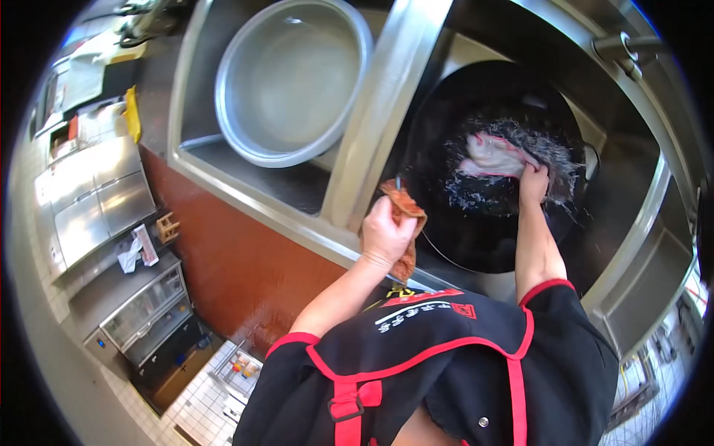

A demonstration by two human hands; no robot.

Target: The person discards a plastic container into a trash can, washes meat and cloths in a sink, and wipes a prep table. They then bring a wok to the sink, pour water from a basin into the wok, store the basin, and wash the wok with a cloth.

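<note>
A large black wok point(476, 245) sits in the right sink basin, with water splashing over its inner surface. My right hand point(533, 186) reaches into it, fingers closed on a wet white cloth point(491, 154) with red edging, pressed against the wok. At the near left rim, my left hand point(388, 232) is wrapped round a folded orange-brown cloth point(402, 199). A small dark metal tip pokes out above that cloth; whether it is the wok's handle I cannot tell. On the wok's right side a loop handle point(592, 162) shows.
A big round metal pot point(286, 152) stands in the left basin, across a steel divider point(379, 111). A faucet pipe point(617, 46) juts in at upper right. Behind on the left are a reddish-brown floor point(230, 253), a steel cabinet point(93, 197) and a counter with a glass-fronted unit point(145, 312).
</note>
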